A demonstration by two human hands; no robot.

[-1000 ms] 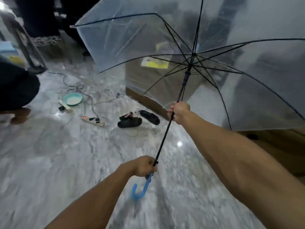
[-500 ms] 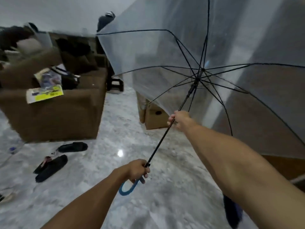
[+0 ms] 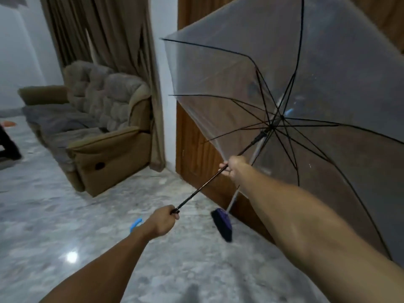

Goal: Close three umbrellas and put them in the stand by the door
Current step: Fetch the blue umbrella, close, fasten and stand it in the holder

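Since half a second ago, view has swung right: the cluttered brown armchair and the dark sandals on the floor are gone from sight, replaced by a tan recliner (image 3: 91,132), brown curtains (image 3: 105,33) and a wooden door (image 3: 196,154). Hand positions on the shaft read unchanged.

Clear umbrella (image 3: 284,88) is fully open, canopy tilted up and to the right, in front of the door. Black ribs spread from the hub; black shaft (image 3: 203,189) runs diagonally down-left from it.

Left hand (image 3: 162,221) grips the bottom of the shaft, fingers curled tight; blue hooked handle (image 3: 135,224) sticks out just behind the wrist. Right hand (image 3: 232,167) is closed round the shaft higher up, below the runner.

Broom (image 3: 222,225) with dark purple bristles leans by the door, its pale pole passing behind the right forearm. Floor (image 3: 87,248) is grey marble with one light glare spot. Stand not visible in this view.
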